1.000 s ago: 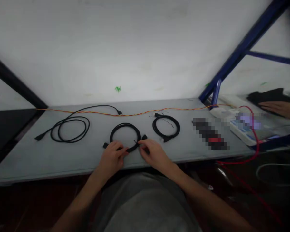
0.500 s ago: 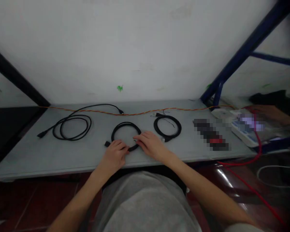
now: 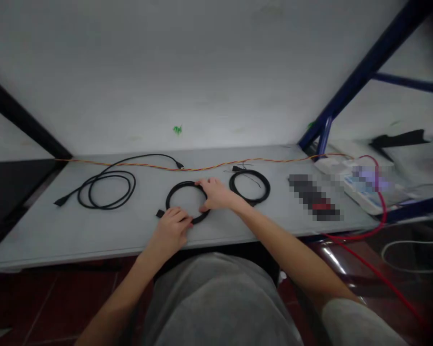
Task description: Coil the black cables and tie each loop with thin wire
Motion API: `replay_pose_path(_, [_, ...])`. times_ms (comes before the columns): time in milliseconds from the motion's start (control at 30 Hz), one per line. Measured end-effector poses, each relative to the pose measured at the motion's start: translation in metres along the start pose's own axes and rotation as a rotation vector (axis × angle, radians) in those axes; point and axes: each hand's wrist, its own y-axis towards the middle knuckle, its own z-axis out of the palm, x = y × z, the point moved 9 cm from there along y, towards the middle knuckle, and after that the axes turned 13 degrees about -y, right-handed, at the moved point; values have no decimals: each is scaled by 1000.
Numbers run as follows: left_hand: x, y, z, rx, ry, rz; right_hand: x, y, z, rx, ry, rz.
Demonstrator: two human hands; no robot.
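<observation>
A black cable [image 3: 170, 193] lies coiled in a ring near the middle of the grey shelf, its dark plug [image 3: 160, 213] sticking out to the left. My left hand [image 3: 172, 225] is closed on the near left side of this coil. On the right side of the same ring, my right hand [image 3: 215, 193] grips it, fingers at the far edge and thumb lower down. Just right of my right hand lies a second coiled black cable [image 3: 267, 185], with thin ties around its far end.
A looser black cable [image 3: 133, 185] rests on the left of the shelf [image 3: 137, 240]. A twisted orange and yellow wire [image 3: 209, 167] runs along the back. At right are a blurred-out dark object [image 3: 313, 198], a white device [image 3: 368, 202], a red cable [image 3: 383, 211] and a blue frame post [image 3: 353, 77].
My right hand has moved up along the coil to its far right side. My left hand stays in place. At far right, another person's arm has gone from view.
</observation>
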Motion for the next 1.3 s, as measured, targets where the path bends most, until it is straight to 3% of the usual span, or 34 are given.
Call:
replay_pose_path(133, [-1,-1,-1,-14,-6,1,-5,-13,-24,-269,203,-22])
replay_pose_path(267, [-2,-1,-2,-30,-12,-4,-12,-58,-51,-524,421,-153])
replay_pose_path(367, [-2,-1,-2,-45,-16,1,2,-92,-46,-524,261,-328])
replay_pose_path(500, [-1,-1,-2,-53,-6,2,13,-110,-23,-486,111,-381])
replay_pose_path(667, [1,-3,1,-31,-36,-27,19,-104,-11,-507,50,-391])
replay_pose_path(833, [10,-2,-7,-36,-130,-158,24,-101,-10,-462,-126,-430])
replay_pose_path(1000, [20,18,-8,106,-276,-294,24,-96,-7,-419,-210,-449])
replay_pose_path(1300, [14,68,11,157,-13,-135,18,-90,-10,-490,-43,-471])
